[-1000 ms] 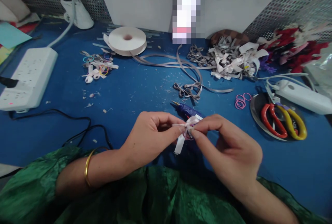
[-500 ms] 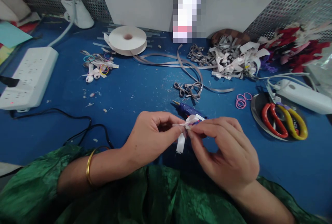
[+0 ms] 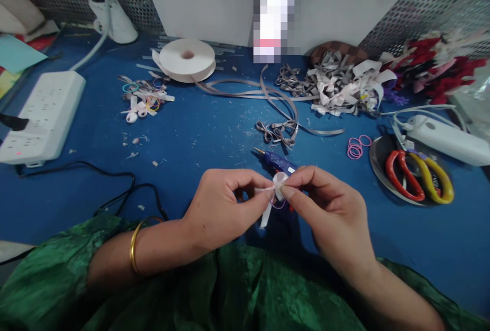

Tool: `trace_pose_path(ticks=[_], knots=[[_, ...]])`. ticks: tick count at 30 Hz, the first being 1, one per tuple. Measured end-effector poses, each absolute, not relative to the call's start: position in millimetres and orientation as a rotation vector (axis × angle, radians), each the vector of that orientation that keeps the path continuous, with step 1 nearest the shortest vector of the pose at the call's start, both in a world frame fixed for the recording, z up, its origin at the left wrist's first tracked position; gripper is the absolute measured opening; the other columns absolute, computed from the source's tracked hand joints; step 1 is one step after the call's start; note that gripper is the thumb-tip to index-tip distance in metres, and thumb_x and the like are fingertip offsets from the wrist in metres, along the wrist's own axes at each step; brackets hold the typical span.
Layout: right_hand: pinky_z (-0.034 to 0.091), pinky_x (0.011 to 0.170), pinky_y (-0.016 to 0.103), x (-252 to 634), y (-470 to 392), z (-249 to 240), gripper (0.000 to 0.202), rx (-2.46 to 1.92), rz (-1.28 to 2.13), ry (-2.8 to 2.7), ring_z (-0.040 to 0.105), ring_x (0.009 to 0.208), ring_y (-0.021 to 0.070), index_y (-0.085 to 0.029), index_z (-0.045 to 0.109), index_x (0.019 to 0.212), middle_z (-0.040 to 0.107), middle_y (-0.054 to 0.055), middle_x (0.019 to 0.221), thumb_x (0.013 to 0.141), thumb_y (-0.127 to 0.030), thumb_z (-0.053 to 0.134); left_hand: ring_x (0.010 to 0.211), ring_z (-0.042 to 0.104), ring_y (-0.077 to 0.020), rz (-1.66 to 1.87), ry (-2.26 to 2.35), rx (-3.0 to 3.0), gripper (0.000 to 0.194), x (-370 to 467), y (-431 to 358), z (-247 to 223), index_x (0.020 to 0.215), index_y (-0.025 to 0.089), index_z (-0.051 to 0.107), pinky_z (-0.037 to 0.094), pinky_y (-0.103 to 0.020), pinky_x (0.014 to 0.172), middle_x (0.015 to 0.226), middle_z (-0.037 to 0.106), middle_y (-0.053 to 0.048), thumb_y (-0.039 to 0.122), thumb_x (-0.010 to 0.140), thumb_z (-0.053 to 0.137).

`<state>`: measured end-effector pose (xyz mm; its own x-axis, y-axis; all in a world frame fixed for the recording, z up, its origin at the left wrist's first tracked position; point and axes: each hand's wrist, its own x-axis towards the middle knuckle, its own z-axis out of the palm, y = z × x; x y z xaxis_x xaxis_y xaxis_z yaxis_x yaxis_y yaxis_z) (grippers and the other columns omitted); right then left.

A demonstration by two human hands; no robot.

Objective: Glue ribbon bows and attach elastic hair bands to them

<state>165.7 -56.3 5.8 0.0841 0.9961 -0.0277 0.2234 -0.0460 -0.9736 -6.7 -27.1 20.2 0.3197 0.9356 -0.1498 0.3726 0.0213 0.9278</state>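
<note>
Since the earlier frame, the right hand (image 3: 333,213) has drawn its fingers in, and the pale ribbon piece (image 3: 280,180) has turned, its loop now rounder and its tail seen narrower, at a slant. The left hand (image 3: 222,208) pinches the piece between thumb and forefinger at its knot, while the right hand pinches the loop side; the knot itself is mostly covered by fingertips, and how the remaining fingers are curled behind is hard to make out. The ribbon piece is held between the two hands, in front of the person's green clothing (image 3: 245,290). A thin pinkish elastic loop (image 3: 278,207) shows just below the fingertips, partly hidden. Behind the hands lies a blue glue gun (image 3: 272,160), its tip pointing up and left and its rear part covered by the right hand and ribbon. Beyond it on the blue surface (image 3: 199,142) are small grey bows (image 3: 275,133), overlapping so that their number is unclear. Pink elastic bands (image 3: 354,151) lie to the right, near red-handled scissors (image 3: 398,183) and a yellow handle (image 3: 432,183), both over a dark round disc whose lettering is only partly readable. Farther back stand a pixelated bright screen (image 3: 273,19) and a white spool (image 3: 172,60); a white power strip (image 3: 42,116) is cut off at the left edge.
</note>
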Motion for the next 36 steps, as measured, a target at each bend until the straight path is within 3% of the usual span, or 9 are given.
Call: trace_pose_path(ticks=[4,6,11,20,29,36], knots=[[0.049,0.057,0.023,165,-56,2,0.007,-1.387,1.108,-1.255,0.059,0.062,0.0114,-0.02,0.068,0.08,0.067,-0.001,0.072,0.083,-0.025,0.072,0.051,0.053,-0.0089,0.682,1.231,1.527,0.013,-6,-26,21,0.079,0.016,0.081,0.038,-0.019,0.048,0.065,0.075,-0.001,0.021,0.081,0.069],[0.05,0.062,0.024,164,-56,2,0.003,-1.371,0.988,-1.304,0.061,0.067,0.0117,-0.021,0.068,0.084,0.067,-0.001,0.076,0.084,-0.02,0.071,0.051,0.052,-0.0083,0.696,1.235,1.492,0.012,-6,-24,22,0.077,0.015,0.08,0.038,-0.018,0.048,0.064,0.075,-0.001,0.021,0.081,0.07],[0.051,0.071,0.029,166,-60,6,0.016,-1.277,0.651,-1.609,0.063,0.08,0.0148,-0.022,0.069,0.092,0.067,0.001,0.085,0.086,-0.008,0.066,0.058,0.061,-0.0095,0.671,1.196,1.23,0.011,-5,-21,24,0.077,0.012,0.078,0.046,-0.016,0.055,0.068,0.076,-0.003,0.021,0.08,0.072],[0.051,0.073,0.032,175,-56,6,0.018,-1.264,0.195,-1.976,0.068,0.082,0.0165,-0.02,0.069,0.097,0.073,0.004,0.09,0.083,-0.009,0.07,0.06,0.063,-0.0097,0.659,1.187,1.174,0.012,-5,-21,21,0.077,0.013,0.078,0.048,-0.016,0.056,0.069,0.076,-0.003,0.024,0.08,0.074],[0.05,0.065,0.027,172,-57,8,0.012,-1.361,0.625,-1.552,0.064,0.072,0.0133,-0.023,0.072,0.087,0.07,-0.001,0.081,0.085,-0.011,0.069,0.062,0.066,-0.0112,0.643,1.163,1.178,0.014,-5,-21,21,0.078,0.013,0.079,0.049,-0.018,0.056,0.072,0.078,-0.004,0.026,0.08,0.074],[0.05,0.069,0.032,175,-62,9,0.021,-1.283,0.328,-1.649,0.065,0.076,0.0166,-0.022,0.071,0.094,0.069,0.001,0.082,0.08,-0.006,0.071,0.064,0.067,-0.0114,0.649,1.156,1.081,0.017,-6,-21,19,0.08,0.012,0.079,0.051,-0.017,0.059,0.075,0.078,-0.006,0.029,0.079,0.076]])
